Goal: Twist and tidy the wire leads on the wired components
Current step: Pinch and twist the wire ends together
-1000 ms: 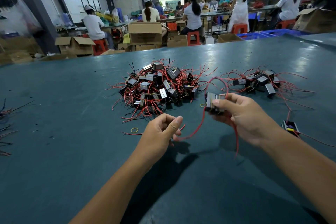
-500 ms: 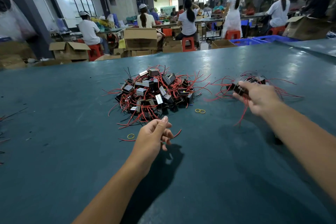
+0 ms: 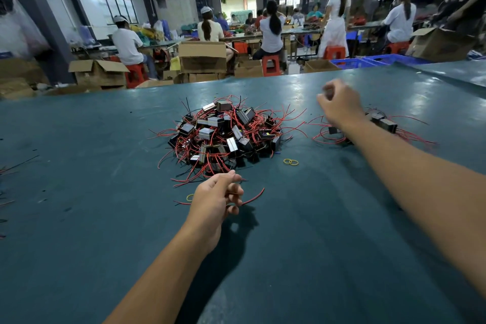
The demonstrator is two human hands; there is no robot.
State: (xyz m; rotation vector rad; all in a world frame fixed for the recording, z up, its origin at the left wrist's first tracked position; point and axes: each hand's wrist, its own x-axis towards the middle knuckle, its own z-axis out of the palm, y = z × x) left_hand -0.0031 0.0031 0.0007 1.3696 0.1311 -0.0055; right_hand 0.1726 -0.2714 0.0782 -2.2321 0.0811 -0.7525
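The left hand (image 3: 214,201) hovers just above the table (image 3: 79,218), fingers loosely curled, holding nothing, near the big pile of wired parts (image 3: 223,134). The right hand (image 3: 339,106), blurred, fingers curled, is raised over the smaller pile (image 3: 378,123); whether it holds anything I cannot tell.

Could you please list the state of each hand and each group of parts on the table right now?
Left hand: fingers loosely curled, over a loose red wire.
Right hand: raised above the small pile, fingers curled, blurred.
Big pile: heaped, red leads tangled and sticking out.
Small pile: spread flat, partly hidden by the right arm.
Rubber bands: two, lying flat beside the big pile.
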